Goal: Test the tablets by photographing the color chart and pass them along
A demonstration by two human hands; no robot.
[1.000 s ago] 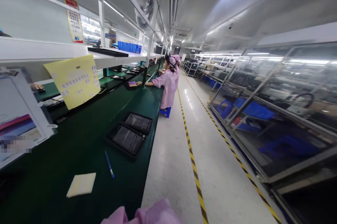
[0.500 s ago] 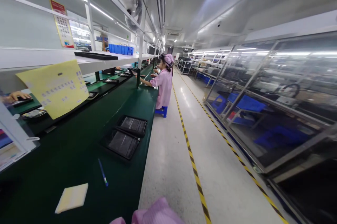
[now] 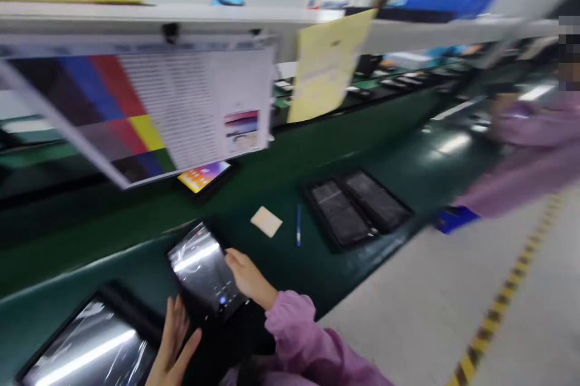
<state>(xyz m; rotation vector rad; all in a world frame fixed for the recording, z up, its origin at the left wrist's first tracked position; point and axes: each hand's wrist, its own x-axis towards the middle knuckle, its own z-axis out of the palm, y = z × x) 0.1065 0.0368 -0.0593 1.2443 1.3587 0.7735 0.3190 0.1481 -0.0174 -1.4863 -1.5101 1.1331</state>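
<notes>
Head view: right hand (image 3: 247, 277) was clamped on the right edge of a glossy tablet (image 3: 203, 268), which was at the near side of the green bench (image 3: 278, 268); blur, couldn't tell if it touched the surface. Left hand (image 3: 171, 347) had fingers apart, just beside the tablet's lower left; contact unclear. A second tablet (image 3: 90, 353) lay left of that hand. Further right on the bench: cream pad (image 3: 266, 221), blue pen (image 3: 298, 226), two dark trays (image 3: 351, 208) side by side. Colour chart (image 3: 190, 102) and yellow sheet (image 3: 328, 72) hung from a white shelf (image 3: 113, 16). Lit-screen device (image 3: 203, 176) sat partly behind the chart. Room right: co-worker's pink sleeve (image 3: 530, 138), pale floor (image 3: 399, 313), striped tape (image 3: 502, 301).
</notes>
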